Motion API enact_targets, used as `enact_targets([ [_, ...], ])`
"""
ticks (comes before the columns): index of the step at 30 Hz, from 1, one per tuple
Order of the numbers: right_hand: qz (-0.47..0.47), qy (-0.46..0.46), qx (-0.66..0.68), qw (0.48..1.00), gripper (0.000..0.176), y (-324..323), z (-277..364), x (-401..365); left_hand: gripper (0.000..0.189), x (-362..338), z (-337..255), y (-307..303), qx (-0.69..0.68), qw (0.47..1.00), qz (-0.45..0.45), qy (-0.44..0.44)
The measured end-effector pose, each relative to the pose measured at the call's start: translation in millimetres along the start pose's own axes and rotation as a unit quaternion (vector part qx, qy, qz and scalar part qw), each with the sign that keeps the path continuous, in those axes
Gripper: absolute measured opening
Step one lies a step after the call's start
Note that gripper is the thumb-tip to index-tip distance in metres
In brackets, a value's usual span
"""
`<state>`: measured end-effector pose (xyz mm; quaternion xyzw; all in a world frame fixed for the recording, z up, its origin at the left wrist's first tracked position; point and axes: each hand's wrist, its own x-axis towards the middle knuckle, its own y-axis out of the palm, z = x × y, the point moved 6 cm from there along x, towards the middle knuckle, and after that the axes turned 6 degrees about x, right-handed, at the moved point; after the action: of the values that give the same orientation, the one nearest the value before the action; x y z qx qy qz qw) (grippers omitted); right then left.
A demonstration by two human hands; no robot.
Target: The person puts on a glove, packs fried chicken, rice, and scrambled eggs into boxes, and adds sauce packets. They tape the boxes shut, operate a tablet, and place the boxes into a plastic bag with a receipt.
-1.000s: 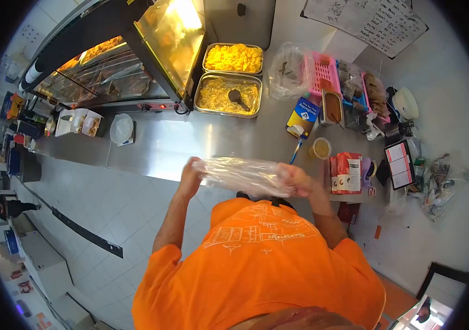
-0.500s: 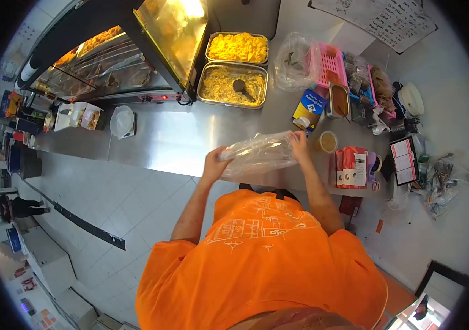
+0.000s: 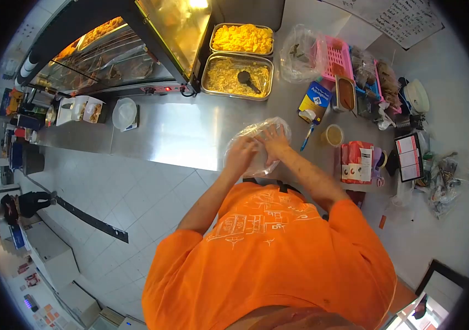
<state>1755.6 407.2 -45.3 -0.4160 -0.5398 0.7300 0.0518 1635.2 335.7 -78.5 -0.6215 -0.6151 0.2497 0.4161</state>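
A clear plastic bag point(image 3: 257, 163) lies on the steel counter, right in front of the orange shirt. On top of it, my right hand point(image 3: 273, 142) rests flat with its fingers spread. My left hand point(image 3: 241, 154) is beside it on the bag, fingers curled onto the film; its fingertips are partly hidden. Just right of the hands lie a blue pen point(image 3: 307, 137) and a blue-and-yellow glove box point(image 3: 316, 102). A round tub with a pale brown filling point(image 3: 333, 135) stands near my right forearm.
Behind are a tray of yellow food point(image 3: 242, 39) and a second tray point(image 3: 216, 91) holding a black scoop point(image 3: 248, 81). A glass warming cabinet point(image 3: 182, 49) stands back left. Red packs point(image 3: 356, 161) and a pink basket point(image 3: 336, 58) are at right. Another person point(image 3: 25, 208) stands far left.
The bag has gone from being held stretched up between both hands to lying on the counter. My hands have come together over it, the right now flat. The blue pen has come into view.
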Motion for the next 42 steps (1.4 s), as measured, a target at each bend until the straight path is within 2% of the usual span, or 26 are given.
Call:
enact_targets([
  [2,0.025,-0.012,-0.035,0.999,0.13,2.3,-8.4,1.0,0.073,1.2,-2.4,47.0,0.018,0.978,0.206,0.008],
  [3,0.008,-0.02,-0.037,0.999,0.129,9.1,-17.7,7.4,0.08,1.4,-11.6,41.4,0.124,0.957,0.262,-0.014],
  [4,-0.009,-0.025,-0.039,0.999,0.128,24.7,-30.8,18.5,0.087,2.2,-16.2,38.7,0.228,0.921,0.313,-0.034],
  [5,-0.028,-0.03,-0.043,0.998,0.128,31.3,-42.6,23.3,0.102,0.8,-1.9,61.4,0.25,0.908,0.331,-0.054],
  [8,-0.07,-0.06,-0.008,0.996,0.125,13.5,-36.3,13.4,0.114,6.6,-8.9,52.2,0.311,0.845,0.419,-0.113],
  [9,-0.133,-0.118,0.022,0.984,0.097,-3.7,-29.1,-1.7,0.117,7.1,-4.4,49.7,0.339,0.821,0.434,-0.146],
  [12,-0.219,-0.19,0.274,0.917,0.057,0.6,-31.6,-13.2,0.119,19.9,-0.8,31.9,0.341,0.813,0.442,-0.164],
  [14,-0.4,-0.147,0.284,0.859,0.028,-44.5,-53.4,-87.1,0.089,20.6,-2.4,19.0,0.311,0.861,0.371,-0.156],
  [16,-0.547,-0.029,0.264,0.794,0.024,-85.1,-102.1,-173.4,0.065,14.4,24.0,43.9,0.3,0.901,0.284,-0.128],
  [17,-0.604,0.032,0.249,0.757,0.021,-86.6,-135.9,-213.2,0.037,18.0,17.4,38.2,0.243,0.933,0.231,-0.133],
  [18,-0.636,0.148,0.262,0.71,0.022,-50.8,-180.8,-239.8,0.032,20.0,0.7,32.2,0.182,0.955,0.183,-0.144],
  [19,-0.66,0.173,0.345,0.644,0.024,-24.2,-229.0,-268.6,0.028,25.3,-28.5,19.8,0.12,0.972,0.133,-0.154],
  [20,-0.619,0.294,0.218,0.695,0.034,-3.2,-263.8,-300.6,0.028,44.6,-88.5,-5.9,0.064,0.975,0.144,-0.156],
  [21,-0.532,0.344,0.343,0.694,0.039,60.4,-326.5,-312.6,0.029,45.0,-126.7,1.9,-0.018,0.99,0.101,-0.1],
  [22,-0.429,0.385,0.459,0.676,0.045,123.0,-367.5,-311.9,0.031,62.0,-182.5,-0.7,-0.147,0.969,0.194,-0.053],
  [23,-0.337,0.358,0.561,0.666,0.048,146.3,-374.4,-304.0,0.039,65.5,-218.0,25.6,-0.272,0.924,0.241,-0.121],
  [24,-0.239,0.322,0.652,0.644,0.052,162.8,-377.9,-294.8,0.047,65.2,-250.6,59.3,-0.39,0.856,0.323,-0.103],
  [25,-0.134,0.279,0.728,0.611,0.055,179.0,-376.2,-287.8,0.068,64.0,-274.3,101.4,-0.419,0.811,0.386,-0.134],
  [27,-0.135,0.269,0.752,0.587,0.059,199.9,-378.4,-279.6,0.084,62.3,-307.9,186.2,-0.529,0.677,0.38,-0.343],
  [29,-0.119,0.256,0.791,0.542,0.061,213.8,-376.6,-271.4,0.092,103.2,-326.2,242.6,-0.61,0.694,0.268,-0.272],
  [32,-0.103,0.254,0.854,0.442,0.061,216.3,-370.6,-268.1,0.087,126.4,-344.2,295.4,-0.706,0.577,0.141,-0.387],
  [34,-0.129,0.279,0.875,0.374,0.06,201.7,-359.4,-275.9,0.087,109.4,-319.3,375.2,-0.654,0.667,0.048,-0.352],
  [35,-0.118,0.22,0.919,0.304,0.059,204.7,-354.5,-274.3,0.087,111.7,-323.4,366.8,-0.635,0.687,0.046,-0.35],
  [37,-0.155,0.234,0.9,0.333,0.057,214.8,-354.4,-289.6,0.087,117.0,-333.2,365.0,-0.705,0.627,0.043,-0.328],
  [40,-0.141,0.245,0.896,0.343,0.052,217.0,-348.3,-324.9,0.088,135.8,-354.2,293.1,-0.586,0.755,0.136,-0.262],
  [42,-0.142,0.216,0.922,0.288,0.049,177.8,-340.5,-337.8,0.093,150.3,-363.1,243.5,-0.53,0.803,0.173,-0.212],
])
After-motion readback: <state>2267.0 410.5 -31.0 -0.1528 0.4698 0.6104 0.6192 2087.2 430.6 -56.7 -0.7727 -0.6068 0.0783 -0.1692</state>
